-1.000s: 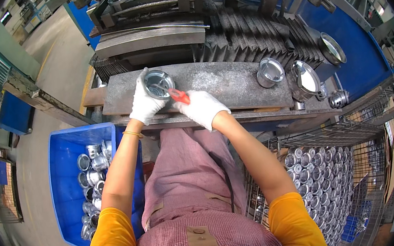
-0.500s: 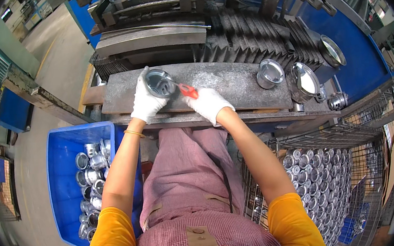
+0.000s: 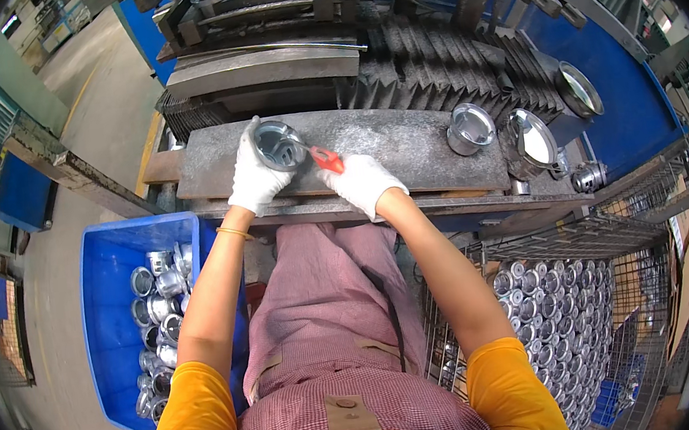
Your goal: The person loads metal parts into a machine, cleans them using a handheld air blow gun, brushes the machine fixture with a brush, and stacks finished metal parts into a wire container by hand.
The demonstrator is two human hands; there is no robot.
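Observation:
My left hand [image 3: 258,172], in a white glove, grips a round silver metal housing [image 3: 280,146] by its left side, over the left part of a grey metal plate [image 3: 406,157]. The housing's open mouth faces up, with slots visible inside. In my gloved right hand [image 3: 364,182] is a red-handled hand tool [image 3: 326,159]. Its thin metal end reaches the housing's right rim; I cannot make out the tip. Farther right on the plate stands another silver metal housing [image 3: 471,128], upright and untouched.
Left of me, a blue bin [image 3: 102,327] holds several loose housings. To my right, a wire cage [image 3: 645,283] contains stacked rows of them. Silver pots [image 3: 530,141] stand at the bench's right end. Beyond the plate are machine parts and black folded bellows [image 3: 437,56].

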